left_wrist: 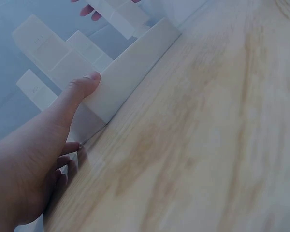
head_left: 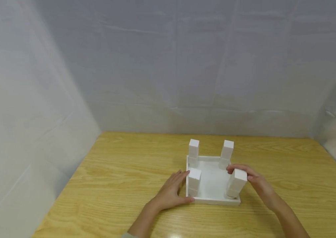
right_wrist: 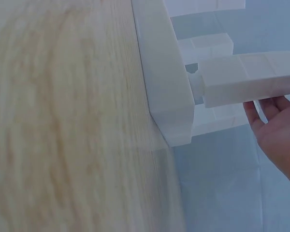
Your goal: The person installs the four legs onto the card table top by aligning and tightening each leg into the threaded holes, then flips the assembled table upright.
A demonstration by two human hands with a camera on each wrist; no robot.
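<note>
- In the head view, low in the frame and right of centre, the left hand (head_left: 172, 191) lies on the table (head_left: 111, 178) against the left side of a white stool (head_left: 212, 180) that sits upside down, seat on the wood, 4 legs pointing up.
- Its fingers are stretched out and nearly straight along the seat's left edge, close to the near left leg (head_left: 194, 181); the thumb presses the near edge of the seat. Nothing is curled around anything.
- The left wrist view shows this from close: the thumb (left_wrist: 82, 89) lies flat on the seat's white side, and the other fingertips (left_wrist: 70, 147) touch the near corner where seat meets table.
- At lower right in the head view, the right hand (head_left: 252, 180) rests against the near right leg (head_left: 237, 183), which leans a little outward. Its fingers reach around the far side of the leg's top and curl loosely on it.
- In the right wrist view, the fingers (right_wrist: 273, 113) lie under that leg (right_wrist: 249, 77) at the right edge of the frame, touching it; how firmly they hold I cannot tell.
- Farther back, the 2 far legs (head_left: 193, 150) (head_left: 226, 152) stand upright at the seat's far corners, apart from both hands.
- Behind the table, a pale sheet backdrop (head_left: 168, 66) fills the upper frame and both sides.
</note>
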